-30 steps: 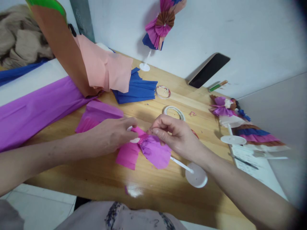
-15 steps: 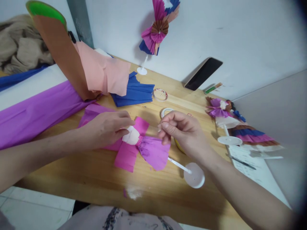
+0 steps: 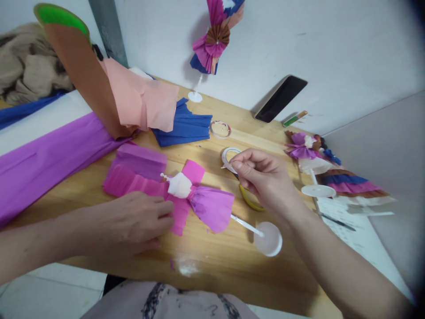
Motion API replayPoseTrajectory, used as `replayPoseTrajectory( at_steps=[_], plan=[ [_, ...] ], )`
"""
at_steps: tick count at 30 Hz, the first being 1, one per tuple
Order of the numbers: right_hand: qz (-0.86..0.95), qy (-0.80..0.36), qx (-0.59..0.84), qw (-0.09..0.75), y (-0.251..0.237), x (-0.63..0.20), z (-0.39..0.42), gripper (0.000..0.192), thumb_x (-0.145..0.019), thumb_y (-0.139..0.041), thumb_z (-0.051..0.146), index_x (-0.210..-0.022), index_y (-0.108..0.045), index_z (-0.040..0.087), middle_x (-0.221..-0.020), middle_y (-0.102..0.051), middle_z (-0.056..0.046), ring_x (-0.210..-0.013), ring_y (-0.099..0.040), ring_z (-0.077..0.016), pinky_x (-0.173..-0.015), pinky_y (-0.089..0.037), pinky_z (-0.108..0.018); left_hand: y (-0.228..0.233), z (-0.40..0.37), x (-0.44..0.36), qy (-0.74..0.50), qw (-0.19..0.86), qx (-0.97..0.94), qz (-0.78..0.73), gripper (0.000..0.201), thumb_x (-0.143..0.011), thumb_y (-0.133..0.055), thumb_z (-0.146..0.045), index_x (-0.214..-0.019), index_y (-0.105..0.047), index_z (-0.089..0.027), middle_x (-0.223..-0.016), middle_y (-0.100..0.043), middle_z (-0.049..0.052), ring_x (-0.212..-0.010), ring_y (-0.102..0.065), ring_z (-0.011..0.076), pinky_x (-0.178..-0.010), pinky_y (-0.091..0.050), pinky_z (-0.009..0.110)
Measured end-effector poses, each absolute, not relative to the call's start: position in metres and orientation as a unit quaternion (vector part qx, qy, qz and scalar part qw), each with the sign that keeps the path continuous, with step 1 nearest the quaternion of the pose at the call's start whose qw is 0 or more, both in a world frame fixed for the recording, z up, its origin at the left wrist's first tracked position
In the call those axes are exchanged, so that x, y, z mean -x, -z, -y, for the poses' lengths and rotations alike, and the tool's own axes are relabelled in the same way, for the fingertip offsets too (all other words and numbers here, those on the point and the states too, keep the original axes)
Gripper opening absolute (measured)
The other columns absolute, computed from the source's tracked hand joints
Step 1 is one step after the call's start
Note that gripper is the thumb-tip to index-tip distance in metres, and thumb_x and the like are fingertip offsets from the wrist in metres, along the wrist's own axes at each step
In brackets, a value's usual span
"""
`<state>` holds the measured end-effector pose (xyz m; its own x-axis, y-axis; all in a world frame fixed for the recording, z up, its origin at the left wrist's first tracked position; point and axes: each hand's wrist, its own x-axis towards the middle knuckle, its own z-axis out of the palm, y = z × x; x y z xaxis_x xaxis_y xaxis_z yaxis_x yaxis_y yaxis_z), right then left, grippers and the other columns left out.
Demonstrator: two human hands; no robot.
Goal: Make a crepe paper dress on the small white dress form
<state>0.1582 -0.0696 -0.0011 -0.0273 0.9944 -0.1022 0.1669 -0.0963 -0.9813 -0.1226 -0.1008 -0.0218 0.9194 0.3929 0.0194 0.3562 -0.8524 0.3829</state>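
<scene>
A white dress form (image 3: 179, 185) with a purple crepe-paper skirt (image 3: 212, 208) lies on its side, its rod ending in a round white base (image 3: 267, 239). Under it is a magenta paper strip (image 3: 194, 172). My left hand (image 3: 142, 223) is just below the form's bodice, over the edge of the magenta paper, fingers loosely bent and apart, holding nothing visible. To the right, my right hand (image 3: 262, 175) is raised with thumb and forefinger pinched together; whatever is between them is too small to make out. Beside it lie a tape roll (image 3: 229, 156) and yellow-handled scissors (image 3: 250, 199).
Purple (image 3: 141, 159) and blue (image 3: 186, 128) crepe paper lie at left and behind. A brown paper roll (image 3: 83, 79) leans over peach paper (image 3: 142, 102). A phone (image 3: 281, 98) leans on the wall. Dressed forms stand at the back and lie at right, near a pen (image 3: 338, 221).
My left hand has let go of the form's bodice and moved down and left, baring its neck end. My right hand has shifted slightly right, still pinched.
</scene>
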Motion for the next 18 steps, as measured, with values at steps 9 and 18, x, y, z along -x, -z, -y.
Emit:
replayPoseTrajectory(
  at_steps=[9,18],
  plan=[
    [0.446,-0.574,0.530,0.436,0.015,-0.165,0.048,0.021,-0.062,-0.082,0.030,-0.066,-0.066,0.017,-0.043,-0.044,0.007,-0.040,-0.027,-0.0047,-0.040,-0.012,-0.021,0.004,0.015,0.081,-0.083,0.224,-0.852,-0.466,0.019,-0.078,-0.060,-0.025,-0.092,-0.068,-0.015,-0.081,-0.066,0.002,-0.074,-0.059,0.0163,-0.067,-0.039,0.025],
    [0.403,-0.628,0.506,0.432,0.022,-0.175,0.049,0.016,-0.063,-0.083,0.026,-0.065,-0.069,0.018,-0.052,-0.044,0.005,-0.046,-0.031,-0.0065,-0.043,-0.027,-0.024,0.030,-0.012,0.036,0.042,0.250,-0.865,-0.433,0.022,-0.063,-0.058,-0.010,-0.083,-0.066,-0.015,-0.073,-0.064,0.003,-0.068,-0.056,0.0180,-0.056,-0.031,0.026]
  ],
)
